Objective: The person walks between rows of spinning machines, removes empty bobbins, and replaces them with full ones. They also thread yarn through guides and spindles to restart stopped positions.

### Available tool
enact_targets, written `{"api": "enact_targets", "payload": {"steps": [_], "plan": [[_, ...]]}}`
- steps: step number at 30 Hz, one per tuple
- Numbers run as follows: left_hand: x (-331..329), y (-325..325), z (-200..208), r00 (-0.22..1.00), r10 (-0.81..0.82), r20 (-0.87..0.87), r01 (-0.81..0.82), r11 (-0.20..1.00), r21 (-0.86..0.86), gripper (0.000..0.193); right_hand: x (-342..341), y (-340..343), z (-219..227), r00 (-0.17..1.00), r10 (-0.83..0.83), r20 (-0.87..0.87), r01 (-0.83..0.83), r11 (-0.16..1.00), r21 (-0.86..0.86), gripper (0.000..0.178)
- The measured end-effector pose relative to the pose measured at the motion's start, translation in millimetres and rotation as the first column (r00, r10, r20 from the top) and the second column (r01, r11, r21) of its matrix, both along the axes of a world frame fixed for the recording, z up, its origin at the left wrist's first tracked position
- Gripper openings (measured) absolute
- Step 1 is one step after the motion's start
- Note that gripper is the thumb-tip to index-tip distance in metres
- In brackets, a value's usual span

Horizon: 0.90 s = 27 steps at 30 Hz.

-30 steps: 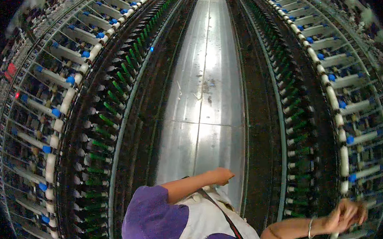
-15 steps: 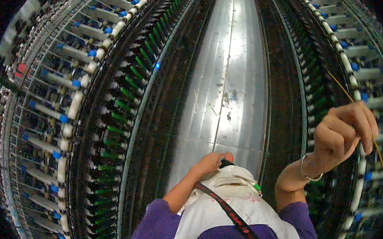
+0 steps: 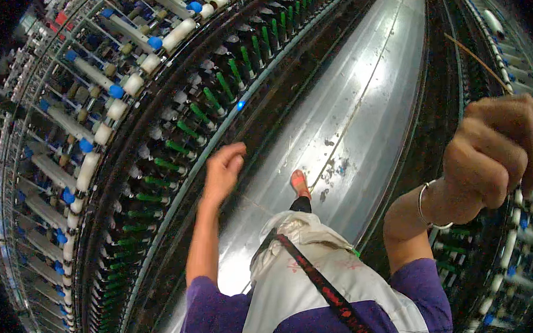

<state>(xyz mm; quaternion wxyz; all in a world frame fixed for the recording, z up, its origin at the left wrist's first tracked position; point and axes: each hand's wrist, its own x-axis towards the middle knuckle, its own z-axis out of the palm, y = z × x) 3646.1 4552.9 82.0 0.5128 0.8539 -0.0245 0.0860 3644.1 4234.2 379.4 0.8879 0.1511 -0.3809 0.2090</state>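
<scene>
My right hand [image 3: 497, 151] is raised close to the camera at the right, its fingers closed on a thin brown stick [image 3: 477, 62] that slants up and to the left. A metal bangle circles that wrist. My left hand [image 3: 223, 170] hangs out to the left with loose fingers, holding nothing, just above the lower rail of the left spinning frame [image 3: 151, 132]. A white cloth pouch [image 3: 305, 257] on a dark strap sits at my waist over a purple top. One sandalled foot [image 3: 300, 182] shows on the floor.
A shiny grey aisle floor [image 3: 362, 109] runs ahead between two long spinning frames. The left one carries rows of green spindles [image 3: 211, 99] and white bobbins with blue caps [image 3: 117, 100]. The right frame [image 3: 507, 41] stands close beside my right arm.
My right hand has risen from low at the right up near the camera, gripping the stick. My left hand has swung outward to the left frame. The view has tilted.
</scene>
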Motion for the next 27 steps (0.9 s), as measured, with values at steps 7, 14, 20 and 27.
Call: {"api": "enact_targets", "payload": {"steps": [7, 14, 20, 27], "plan": [[245.5, 68.3, 155.7, 0.616, 0.331, 0.715, -0.646, 0.731, 0.218, 0.025, 156.4, 9.9, 13.0, 0.991, 0.102, 0.090, -0.091, 0.989, -0.112, 0.007], [363.0, 149.1, 163.9, 0.645, 0.764, -0.019, -0.589, 0.513, 0.624, 0.047, 282.3, 16.0, 12.5, 0.990, 0.109, 0.084, -0.090, 0.975, -0.205, 0.020], [375.4, 171.2, 156.8, 0.627, 0.776, -0.067, -0.611, 0.544, 0.576, 0.041, 380.8, 82.6, -14.0, 0.957, 0.031, 0.288, 0.146, 0.807, -0.572, 0.041], [352.6, 176.4, 205.6, 0.634, 0.739, -0.228, -0.717, 0.672, 0.185, 0.023, 371.0, 317.5, -130.3, 0.874, -0.009, 0.486, 0.443, 0.426, -0.789, 0.065]]}}
